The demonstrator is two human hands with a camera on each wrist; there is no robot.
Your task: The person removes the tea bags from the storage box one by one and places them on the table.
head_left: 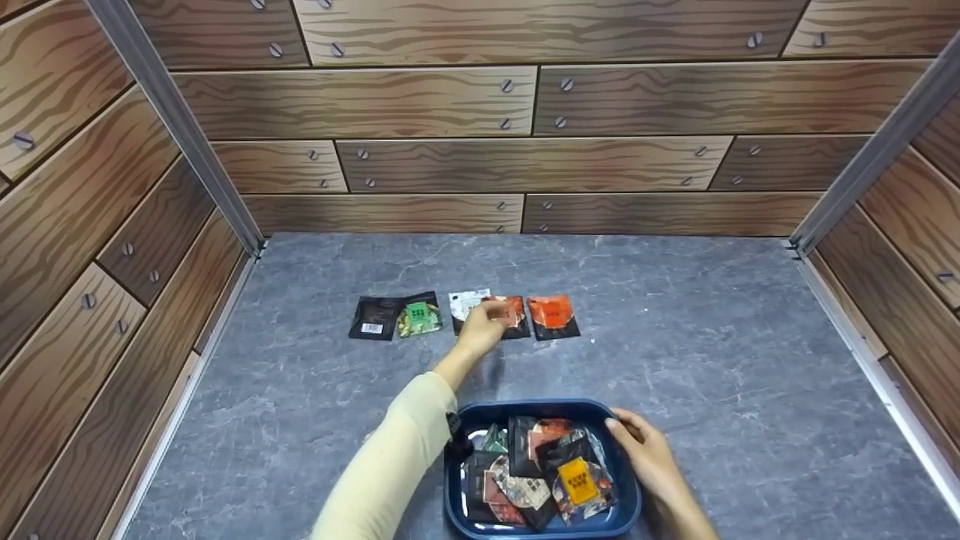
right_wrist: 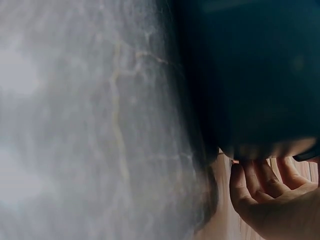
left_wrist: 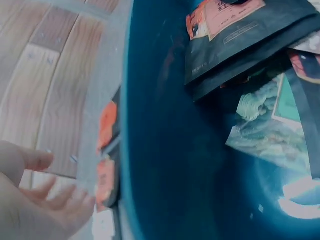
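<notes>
My left hand (head_left: 482, 330) reaches over a row of small pouches on the tabletop, with thumb and fingers apart and nothing visible between them in the left wrist view. Beneath or beside it lie a white-topped pouch (head_left: 466, 299), partly hidden, and a red-and-black pouch (head_left: 517, 324). An orange-and-black pouch (head_left: 553, 316) is to the right. A green pouch (head_left: 418, 318) and a black pouch (head_left: 373, 318) with a barcode are to the left. My right hand (head_left: 651, 457) grips the right rim of a dark blue tub (head_left: 541, 406), thumb over the edge and fingers outside.
Several pouches lie jumbled inside the tub, among them one with a yellow label (head_left: 577, 481). The grey marbled tabletop (head_left: 720, 322) is bounded by wood-patterned walls (head_left: 420, 165) at the back and sides. My left forearm passes over the tub's left edge.
</notes>
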